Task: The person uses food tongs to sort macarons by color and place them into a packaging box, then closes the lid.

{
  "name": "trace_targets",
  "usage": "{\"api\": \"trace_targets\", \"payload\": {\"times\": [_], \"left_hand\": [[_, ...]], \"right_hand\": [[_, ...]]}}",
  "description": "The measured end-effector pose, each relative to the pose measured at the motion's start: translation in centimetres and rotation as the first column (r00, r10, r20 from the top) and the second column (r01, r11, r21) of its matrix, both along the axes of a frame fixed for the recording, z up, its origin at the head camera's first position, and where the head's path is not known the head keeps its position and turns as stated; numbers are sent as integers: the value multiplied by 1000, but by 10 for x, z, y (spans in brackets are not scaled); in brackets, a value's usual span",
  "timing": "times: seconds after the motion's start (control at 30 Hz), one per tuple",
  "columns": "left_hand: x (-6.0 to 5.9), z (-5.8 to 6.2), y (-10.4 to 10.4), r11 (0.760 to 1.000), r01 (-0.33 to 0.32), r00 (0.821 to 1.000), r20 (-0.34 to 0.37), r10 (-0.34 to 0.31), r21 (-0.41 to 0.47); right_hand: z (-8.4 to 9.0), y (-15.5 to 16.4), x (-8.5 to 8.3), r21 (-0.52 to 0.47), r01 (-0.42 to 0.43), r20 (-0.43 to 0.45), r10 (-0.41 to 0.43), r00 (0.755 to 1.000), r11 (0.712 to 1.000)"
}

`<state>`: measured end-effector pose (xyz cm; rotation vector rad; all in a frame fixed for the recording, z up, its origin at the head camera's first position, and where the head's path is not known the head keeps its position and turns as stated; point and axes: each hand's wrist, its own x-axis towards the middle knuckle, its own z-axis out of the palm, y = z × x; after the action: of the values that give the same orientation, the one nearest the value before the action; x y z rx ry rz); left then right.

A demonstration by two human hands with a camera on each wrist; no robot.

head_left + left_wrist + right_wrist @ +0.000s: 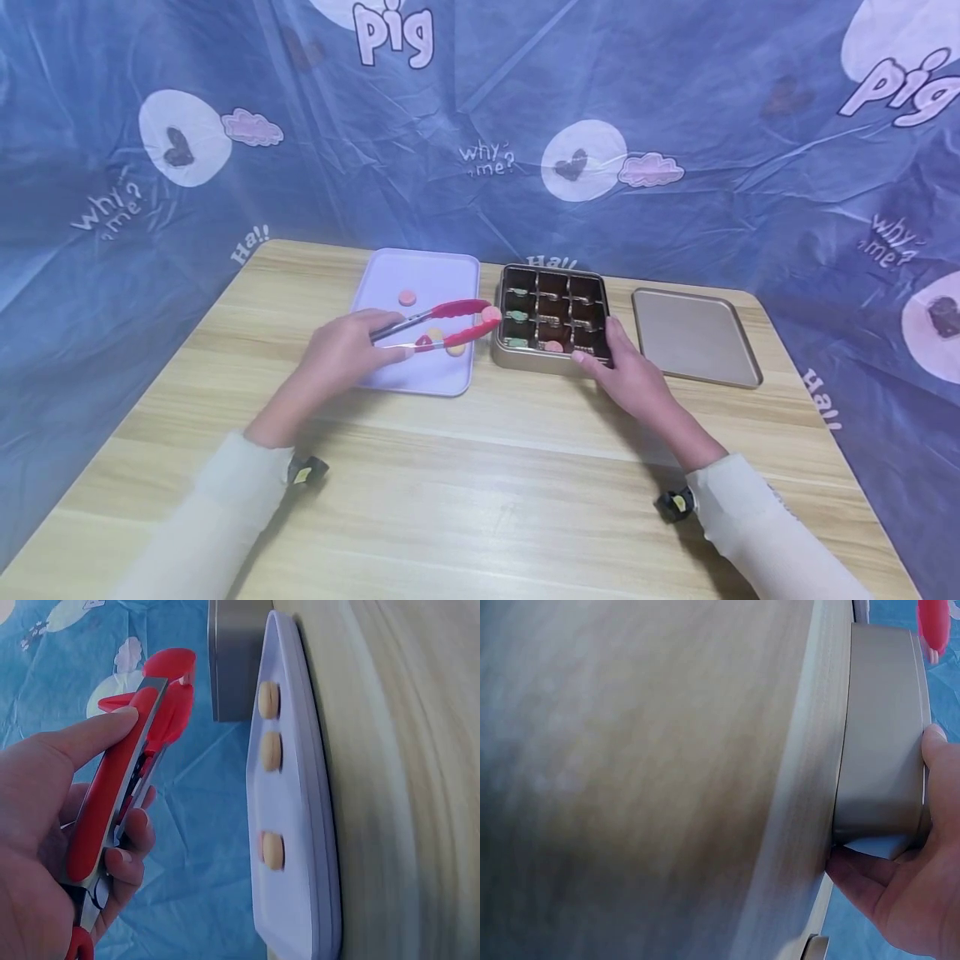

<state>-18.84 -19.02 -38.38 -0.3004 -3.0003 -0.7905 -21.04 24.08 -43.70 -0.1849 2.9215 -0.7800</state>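
Red tongs sit in the left hand, whose fingers curl around the handles; the wrist view shows the thumb pressed along the top arm. The tips are closed on a pink candy, held in the air over the gap between the tray and the tin, at about 9 o'clock of the tin. The right hand grips the tin's near right corner, at its 5 o'clock, thumb on the rim and fingers against the wall. The tin is split into nine cells; small candies lie in the left column and in the near middle cell. On the lilac tray, at 9 o'clock of the tin, more candies rest: a pink one toward 12 o'clock, and a red one and a yellow one under the tongs. The tin's lid lies flat at 3 o'clock of the tin, near but apart. All stand on a wooden table.
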Motion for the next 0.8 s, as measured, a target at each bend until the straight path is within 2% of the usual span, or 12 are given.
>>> {"api": "trace_targets", "payload": {"times": [0.47,0.8], "left_hand": [[-27,2,38,997,75,997,-28,-74,27],[-48,-1,63,994,106,994,-23,-106,-4]], "right_hand": [[1,-1,0,5,4,-5,-4,1000,1000],[1,-3,-1,10,10,-1,-10,1000,1000]]}}
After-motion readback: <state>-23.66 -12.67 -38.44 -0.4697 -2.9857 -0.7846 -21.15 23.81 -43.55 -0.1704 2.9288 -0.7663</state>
